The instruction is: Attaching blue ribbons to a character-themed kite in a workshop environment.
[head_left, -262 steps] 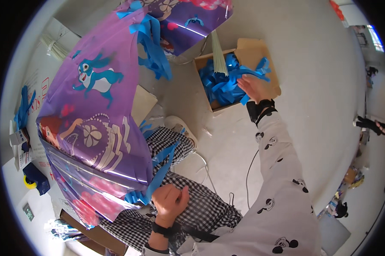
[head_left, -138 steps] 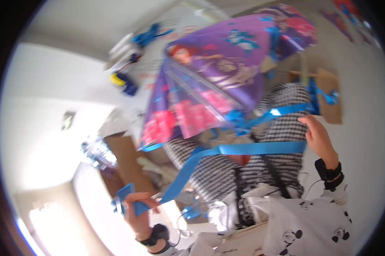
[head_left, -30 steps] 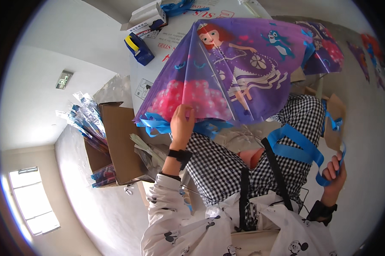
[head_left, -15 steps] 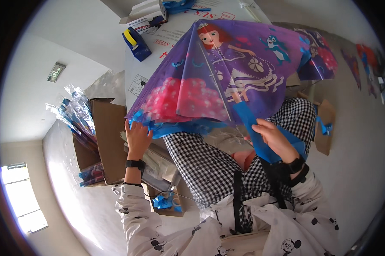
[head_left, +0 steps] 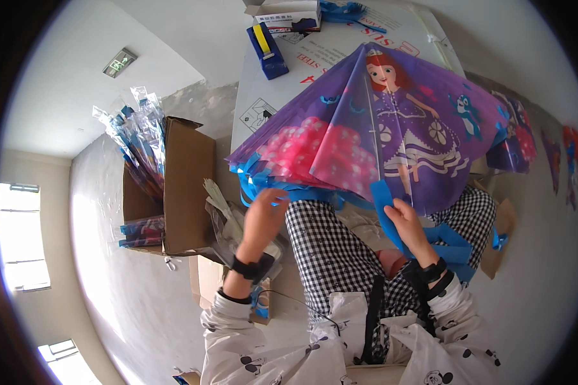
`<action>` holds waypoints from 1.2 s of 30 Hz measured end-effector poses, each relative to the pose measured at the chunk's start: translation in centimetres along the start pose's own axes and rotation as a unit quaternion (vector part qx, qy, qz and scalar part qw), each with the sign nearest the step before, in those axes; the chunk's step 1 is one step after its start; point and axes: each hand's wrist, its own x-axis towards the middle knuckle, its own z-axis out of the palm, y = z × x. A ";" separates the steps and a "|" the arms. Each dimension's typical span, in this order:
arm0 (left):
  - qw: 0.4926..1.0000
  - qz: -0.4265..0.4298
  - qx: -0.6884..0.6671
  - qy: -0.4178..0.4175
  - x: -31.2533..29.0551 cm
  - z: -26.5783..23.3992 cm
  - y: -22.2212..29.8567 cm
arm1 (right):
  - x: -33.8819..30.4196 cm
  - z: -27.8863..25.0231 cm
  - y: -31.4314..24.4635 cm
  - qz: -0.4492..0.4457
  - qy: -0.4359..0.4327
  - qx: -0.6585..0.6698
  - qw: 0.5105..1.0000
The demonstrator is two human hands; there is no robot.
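A purple kite (head_left: 340, 144) printed with a red-haired princess figure and pink dots spreads over the table edge and my lap. From its lower left corner hang several blue strips (head_left: 253, 179). My left hand (head_left: 266, 215) is just below those strips, apart from the kite's corner, with its fingers loosely bent and nothing seen in them. My right hand (head_left: 407, 224) pinches a long blue ribbon (head_left: 386, 215) between thumb and fingers, close to the kite's lower edge. The ribbon's far part lies folded over my right thigh.
A white printed board (head_left: 253, 96) covers the table, with a blue tape dispenser (head_left: 267, 54) and a small white box (head_left: 292, 14) on it. On the left, a cardboard box (head_left: 189, 186) holds plastic-wrapped packs (head_left: 138, 138). Another purple kite piece (head_left: 516, 138) is at right.
My left hand has let go of the kite's lower left corner and moved right and down. My right hand has brought the ribbon's end against the kite's lower edge. The view has shifted.
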 end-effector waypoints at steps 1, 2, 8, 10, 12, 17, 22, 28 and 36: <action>0.991 -0.032 -0.114 -0.060 -0.9 2.1 1.2 | 0.1 0.5 -0.9 -0.009 -0.012 -0.008 1.000; 0.975 -0.069 -0.190 -0.096 -1.5 4.5 2.0 | 0.3 0.8 -1.3 -0.019 -0.024 -0.017 0.999; 0.806 -0.325 -0.476 -0.138 -2.6 16.1 5.9 | -2.2 -0.9 -3.8 -0.013 -0.025 0.161 0.987; 0.787 -0.341 -0.493 -0.146 -2.2 17.2 6.8 | -4.2 -3.1 -4.7 -0.060 0.001 0.283 0.957; 0.769 -0.355 -0.507 -0.161 -1.5 18.0 7.4 | -6.7 -6.0 -3.9 -0.084 0.036 0.320 0.943; 0.760 -0.356 -0.522 -0.152 -0.8 19.5 7.0 | -12.7 -10.4 -2.2 -0.081 0.128 0.320 0.935; 0.753 -0.369 -0.513 -0.181 -0.8 18.1 6.7 | -16.4 -12.1 -0.5 -0.075 0.186 0.322 0.925; 0.518 -0.226 -0.818 -0.105 1.3 10.7 7.1 | -17.5 -12.1 0.2 -0.074 0.211 0.335 0.915; 0.392 -0.154 -0.887 0.191 0.4 -2.4 -3.0 | -16.5 -12.8 -1.3 -0.128 0.195 0.321 0.918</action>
